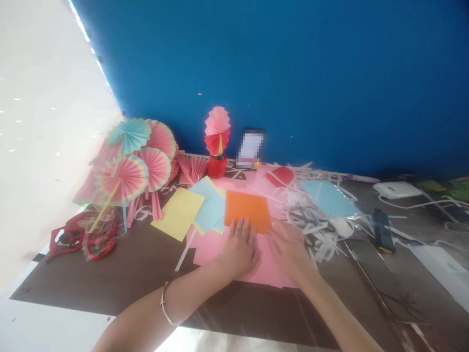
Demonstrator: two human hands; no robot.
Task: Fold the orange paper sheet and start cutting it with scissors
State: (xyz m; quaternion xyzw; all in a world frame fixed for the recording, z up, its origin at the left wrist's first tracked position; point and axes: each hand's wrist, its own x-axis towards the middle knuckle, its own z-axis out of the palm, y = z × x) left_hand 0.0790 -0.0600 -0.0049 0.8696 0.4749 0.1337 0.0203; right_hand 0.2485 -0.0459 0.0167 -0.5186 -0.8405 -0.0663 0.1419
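Mid-frame, the left hand (240, 247) and right hand (289, 247) lie flat and open, side by side on the pink paper (269, 274), the left's fingertips touching the lower edge of the orange sheet (247, 208) just above.

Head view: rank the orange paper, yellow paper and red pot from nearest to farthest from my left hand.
1. orange paper, at the left hand fingertips.
2. yellow paper, to its left.
3. red pot, back by the blue wall.
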